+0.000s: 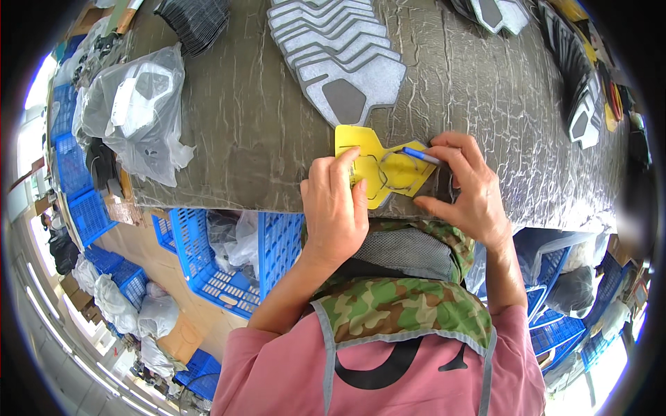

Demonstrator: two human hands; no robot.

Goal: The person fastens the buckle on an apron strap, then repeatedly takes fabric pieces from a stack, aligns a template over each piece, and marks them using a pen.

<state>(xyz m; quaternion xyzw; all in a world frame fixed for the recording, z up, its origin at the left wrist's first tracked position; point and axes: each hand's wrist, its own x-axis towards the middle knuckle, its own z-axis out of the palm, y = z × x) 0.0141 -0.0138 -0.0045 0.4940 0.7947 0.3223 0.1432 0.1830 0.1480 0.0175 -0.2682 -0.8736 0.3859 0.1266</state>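
A yellow template [371, 163] with slots cut in it and dark lines on it lies near the table's front edge. My left hand [331, 208] holds its left side, with the thumb and index finger down on it and the other fingers curled. In my right hand [475, 194] is a blue pen [420, 155], gripped between the fingers and lying across the template's right part. The pen's tip seems to meet the yellow surface. Just beyond the template is a fanned row of grey angular pieces [378, 73]; the nearest has a dark five-sided patch.
A dark, wrinkled covering spreads over the table [239, 125]. A clear plastic bag [149, 104] with pale pieces rests at the left, near a black stack [193, 24]. More grey pieces [585, 118] line the right side. Blue crates [222, 291] stand below the table edge.
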